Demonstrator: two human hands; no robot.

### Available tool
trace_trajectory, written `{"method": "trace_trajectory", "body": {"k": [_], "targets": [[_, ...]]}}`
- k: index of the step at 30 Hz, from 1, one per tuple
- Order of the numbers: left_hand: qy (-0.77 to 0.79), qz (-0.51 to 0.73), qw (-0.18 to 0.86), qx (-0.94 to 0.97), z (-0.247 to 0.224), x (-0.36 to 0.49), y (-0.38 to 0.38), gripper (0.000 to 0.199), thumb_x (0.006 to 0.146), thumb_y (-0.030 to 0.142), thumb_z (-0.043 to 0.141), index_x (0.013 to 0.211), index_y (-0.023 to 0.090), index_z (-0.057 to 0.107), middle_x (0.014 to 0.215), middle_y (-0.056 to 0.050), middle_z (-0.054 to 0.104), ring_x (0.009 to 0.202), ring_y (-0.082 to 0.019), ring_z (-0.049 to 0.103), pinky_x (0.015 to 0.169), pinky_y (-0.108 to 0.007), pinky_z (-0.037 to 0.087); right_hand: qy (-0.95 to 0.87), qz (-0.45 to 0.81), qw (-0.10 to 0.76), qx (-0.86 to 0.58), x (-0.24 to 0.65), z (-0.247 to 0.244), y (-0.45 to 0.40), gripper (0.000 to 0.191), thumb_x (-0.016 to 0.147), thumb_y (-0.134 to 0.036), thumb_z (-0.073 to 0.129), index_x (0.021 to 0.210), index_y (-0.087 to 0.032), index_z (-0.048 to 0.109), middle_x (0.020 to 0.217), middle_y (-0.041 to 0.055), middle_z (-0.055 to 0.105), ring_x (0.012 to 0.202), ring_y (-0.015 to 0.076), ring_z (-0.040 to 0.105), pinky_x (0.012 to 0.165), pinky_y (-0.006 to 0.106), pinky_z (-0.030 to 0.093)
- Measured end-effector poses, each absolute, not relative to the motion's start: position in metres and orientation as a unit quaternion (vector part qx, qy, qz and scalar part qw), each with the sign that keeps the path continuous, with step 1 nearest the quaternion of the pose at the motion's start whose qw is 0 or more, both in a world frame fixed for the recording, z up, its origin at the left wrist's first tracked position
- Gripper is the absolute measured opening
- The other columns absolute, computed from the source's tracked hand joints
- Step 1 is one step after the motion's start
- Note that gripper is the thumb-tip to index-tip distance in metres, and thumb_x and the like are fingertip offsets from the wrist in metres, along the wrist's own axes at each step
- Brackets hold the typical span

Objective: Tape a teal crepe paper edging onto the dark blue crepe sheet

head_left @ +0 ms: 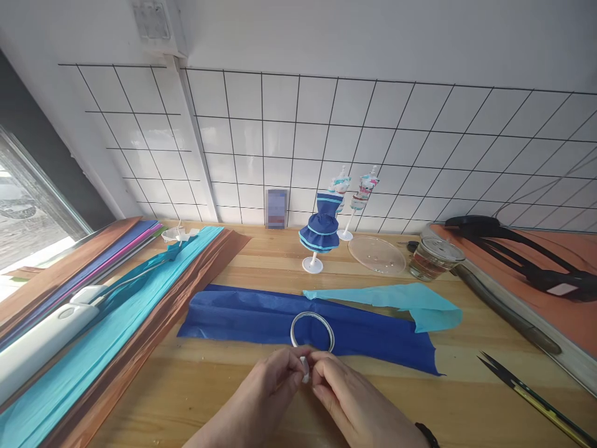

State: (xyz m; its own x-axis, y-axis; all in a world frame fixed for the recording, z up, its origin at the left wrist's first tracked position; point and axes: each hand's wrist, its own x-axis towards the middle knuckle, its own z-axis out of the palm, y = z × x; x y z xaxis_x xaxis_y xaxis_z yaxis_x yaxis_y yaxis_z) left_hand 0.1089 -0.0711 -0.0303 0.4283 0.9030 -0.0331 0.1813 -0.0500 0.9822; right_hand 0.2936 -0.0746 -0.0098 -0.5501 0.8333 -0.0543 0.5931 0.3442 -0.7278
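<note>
Between my two hands, just above the table's near edge, is a small white strip [305,369], pinched at the fingertips. My left hand [273,382] is closed on its left side. Fingers bent, my right hand [338,386] meets it from the right, with a dark band on the wrist. Right beyond the fingertips stands a white ring, a tape roll [293,330], over a long dark blue paper strip [242,314]. A light blue piece of paper [433,305] overlaps the strip's far right part.
A mini mannequin in a blue dress [319,230] stands at the back, beside a clear round dish [377,255] and a glass jar [436,255]. Scissors [527,392] lie at right. Coloured paper [140,311] and a white glue gun [46,336] lie at left.
</note>
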Motion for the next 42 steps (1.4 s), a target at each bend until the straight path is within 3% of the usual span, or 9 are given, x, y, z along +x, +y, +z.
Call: {"method": "trace_trajectory", "body": {"k": [4, 11, 15, 30, 42], "targets": [[0.421, 0.338, 0.553, 0.634, -0.030, 0.110, -0.070, 0.015, 0.088, 0.027, 0.047, 0.077, 0.019, 0.051, 0.102, -0.005, 0.063, 0.110, -0.021, 0.050, 0.092, -0.028, 0.038, -0.798, 0.366, 0.178, -0.444, 0.291, -0.005, -0.076, 0.013, 0.091, -0.019, 0.036, 0.080, -0.023, 0.044, 0.093, 0.0027, 0.057, 0.086, 0.0161, 0.056, 0.076, 0.027, 0.045], [0.375, 0.366, 0.648, 0.553, -0.030, 0.105, -0.068, 0.024, 0.091, 0.040, 0.043, 0.085, 0.018, 0.051, 0.110, -0.009, 0.061, 0.118, -0.023, 0.044, 0.098, -0.037, 0.035, -0.733, 0.402, 0.241, -0.492, 0.296, -0.003, -0.073, 0.016, 0.092, -0.031, 0.041, 0.083, -0.024, 0.053, 0.084, -0.0010, 0.064, 0.080, 0.0150, 0.060, 0.074, 0.024, 0.045], [0.352, 0.369, 0.690, 0.513, -0.027, 0.105, -0.068, 0.026, 0.090, 0.042, 0.044, 0.088, 0.017, 0.051, 0.109, -0.009, 0.059, 0.105, -0.021, 0.052, 0.095, -0.039, 0.038, -0.745, 0.364, 0.267, -0.490, 0.295, -0.006, -0.072, 0.014, 0.090, -0.030, 0.046, 0.079, -0.023, 0.052, 0.082, -0.0012, 0.062, 0.075, 0.0143, 0.058, 0.069, 0.023, 0.045], [0.438, 0.303, 0.585, 0.612, -0.033, 0.109, -0.071, 0.028, 0.089, 0.044, 0.042, 0.078, 0.019, 0.044, 0.082, 0.001, 0.047, 0.082, -0.014, 0.044, 0.077, -0.026, 0.037, -0.775, 0.358, 0.259, -0.452, 0.289, -0.006, -0.076, 0.016, 0.091, -0.016, 0.039, 0.081, -0.022, 0.049, 0.090, 0.0018, 0.055, 0.088, 0.0156, 0.055, 0.081, 0.029, 0.044], [0.444, 0.324, 0.565, 0.615, -0.039, 0.112, -0.071, 0.030, 0.091, 0.045, 0.037, 0.084, 0.019, 0.050, 0.093, -0.001, 0.060, 0.090, -0.016, 0.052, 0.081, -0.027, 0.038, -0.708, 0.468, 0.255, -0.464, 0.287, -0.001, -0.077, 0.016, 0.089, -0.024, 0.047, 0.073, -0.022, 0.047, 0.101, 0.0009, 0.056, 0.102, 0.0148, 0.053, 0.089, 0.023, 0.041]]}}
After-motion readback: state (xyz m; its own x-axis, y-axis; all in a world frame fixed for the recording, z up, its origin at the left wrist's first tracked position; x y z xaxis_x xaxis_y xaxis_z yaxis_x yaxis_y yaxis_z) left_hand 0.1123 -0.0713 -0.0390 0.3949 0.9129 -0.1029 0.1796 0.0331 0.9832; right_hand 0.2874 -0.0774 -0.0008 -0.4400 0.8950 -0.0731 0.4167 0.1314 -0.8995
